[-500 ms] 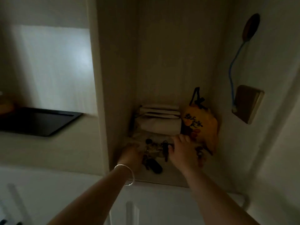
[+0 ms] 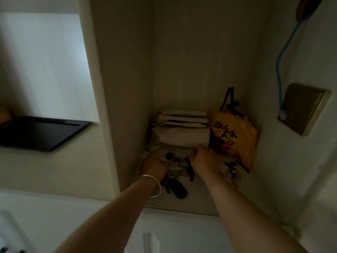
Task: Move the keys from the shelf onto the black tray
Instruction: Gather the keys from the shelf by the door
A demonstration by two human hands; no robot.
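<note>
A dark bunch of keys (image 2: 179,166) with a black oval fob (image 2: 177,188) lies on the dim shelf (image 2: 197,201) inside a tall niche. My left hand (image 2: 154,167), a silver bangle on its wrist, rests on the left side of the bunch with fingers curled over it. My right hand (image 2: 203,160) presses on the right side of the bunch, fingers bent down. Whether either hand grips the keys is hidden. The black tray (image 2: 39,133) sits on the ledge to the left, beyond the niche's side wall.
Folded pale cloths (image 2: 182,128) are stacked at the back of the shelf, and a yellow printed bag (image 2: 235,137) with a black strap leans at the right. A second small key bunch (image 2: 230,169) lies by the bag. A blue cord (image 2: 281,63) and switch plate (image 2: 303,108) are on the right wall.
Both hands stay on the keys with almost no shift; the view has tilted slightly.
</note>
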